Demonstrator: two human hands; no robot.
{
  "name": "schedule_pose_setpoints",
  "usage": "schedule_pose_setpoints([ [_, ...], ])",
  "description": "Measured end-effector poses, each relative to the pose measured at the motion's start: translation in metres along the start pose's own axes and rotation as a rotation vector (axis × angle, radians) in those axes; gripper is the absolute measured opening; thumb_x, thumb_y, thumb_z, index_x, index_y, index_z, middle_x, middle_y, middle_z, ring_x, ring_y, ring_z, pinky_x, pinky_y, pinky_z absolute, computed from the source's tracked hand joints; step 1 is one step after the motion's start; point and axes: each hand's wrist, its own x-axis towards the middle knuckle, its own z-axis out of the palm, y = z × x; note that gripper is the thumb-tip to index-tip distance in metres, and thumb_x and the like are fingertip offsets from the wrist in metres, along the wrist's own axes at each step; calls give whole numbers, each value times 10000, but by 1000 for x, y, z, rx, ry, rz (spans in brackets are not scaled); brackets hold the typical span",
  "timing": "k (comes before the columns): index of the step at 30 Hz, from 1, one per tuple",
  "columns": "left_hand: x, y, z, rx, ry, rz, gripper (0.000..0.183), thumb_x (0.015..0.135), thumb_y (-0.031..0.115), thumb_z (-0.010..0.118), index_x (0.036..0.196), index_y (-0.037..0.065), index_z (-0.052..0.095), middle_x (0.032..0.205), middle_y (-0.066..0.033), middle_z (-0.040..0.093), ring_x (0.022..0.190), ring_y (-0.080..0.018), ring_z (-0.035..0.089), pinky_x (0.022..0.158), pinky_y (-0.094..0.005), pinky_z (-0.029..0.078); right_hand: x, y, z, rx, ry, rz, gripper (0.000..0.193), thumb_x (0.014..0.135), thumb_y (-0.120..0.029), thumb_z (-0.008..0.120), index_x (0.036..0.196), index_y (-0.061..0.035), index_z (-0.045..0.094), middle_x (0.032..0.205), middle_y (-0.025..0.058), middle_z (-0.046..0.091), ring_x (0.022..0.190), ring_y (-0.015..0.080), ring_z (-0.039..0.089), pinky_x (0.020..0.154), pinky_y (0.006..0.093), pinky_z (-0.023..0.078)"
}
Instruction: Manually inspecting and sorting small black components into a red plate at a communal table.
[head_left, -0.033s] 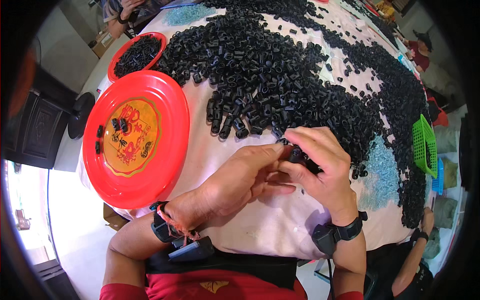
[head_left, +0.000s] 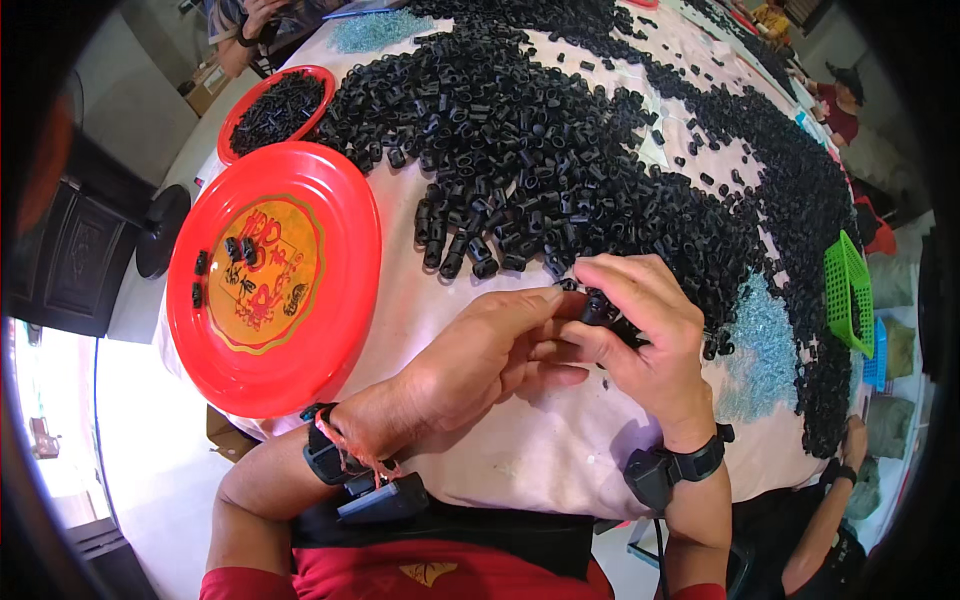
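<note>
My two hands meet over the near edge of a heap of small hollow black plastic pieces [head_left: 530, 150], which look like cord-lock barrels. In my right hand [head_left: 650, 325], a black plastic piece [head_left: 598, 308] is pinched between thumb and fingers. My left hand [head_left: 490, 345] is closed beside it, thumb tip close to the right fingertips. Whatever the left fingers hold is mostly hidden behind the hand. To the left, a large red plate [head_left: 345, 300] with a printed yellow centre carries several black pieces [head_left: 240, 250].
Behind the plate, a red bowl [head_left: 325, 85] holds thin black parts. Pale blue, clear-looking small parts [head_left: 760, 345] lie right; another such pile [head_left: 375, 32] is far left. A green basket [head_left: 848, 290] stands at the right edge. Other people's arms [head_left: 830, 510] show around the table.
</note>
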Motion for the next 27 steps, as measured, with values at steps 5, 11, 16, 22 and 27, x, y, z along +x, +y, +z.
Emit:
schedule_pose_setpoints([
  [5, -9, 1, 3, 39, 22, 35, 405, 1125, 279, 432, 1358, -18, 576, 1234, -149, 706, 1131, -224, 698, 970, -368, 564, 1, -9, -2, -5, 20, -14, 375, 753, -104, 871, 1092, -6, 743, 1033, 131, 751, 824, 274, 684, 718, 354, 556],
  [11, -16, 1, 7, 130, -25, 57, 374, 1111, 307, 501, 1302, 16, 639, 1194, -91, 726, 1070, -182, 702, 946, -328, 556, 2, -6, 2, 29, 15, -124, 442, 765, -182, 877, 1141, -7, 725, 1061, 130, 747, 864, 288, 692, 755, 366, 565],
  [16, -23, -3, 4, 285, -39, 124, 365, 1102, 271, 555, 1341, 11, 645, 1171, -70, 729, 993, -116, 688, 857, -289, 567, 8, -13, 0, 74, -3, -101, 659, 764, -338, 903, 1291, -10, 680, 1092, 152, 740, 969, 311, 694, 834, 403, 563],
  [22, -38, 5, 1, 278, 47, 99, 404, 1104, 260, 548, 1414, 4, 588, 1150, -91, 733, 964, -116, 697, 757, -247, 561, 1, -5, -17, 162, -3, 121, 204, 888, -103, 748, 1064, 0, 754, 879, 121, 732, 790, 240, 673, 716, 344, 524],
  [27, -55, 23, -15, 259, 191, 349, 397, 1101, 252, 552, 1411, 5, 565, 1078, -100, 738, 831, -129, 721, 665, -210, 548, -2, 7, -16, -156, 98, 230, 64, 893, -74, 736, 917, -20, 759, 797, 97, 708, 727, 261, 652, 657, 368, 507],
])
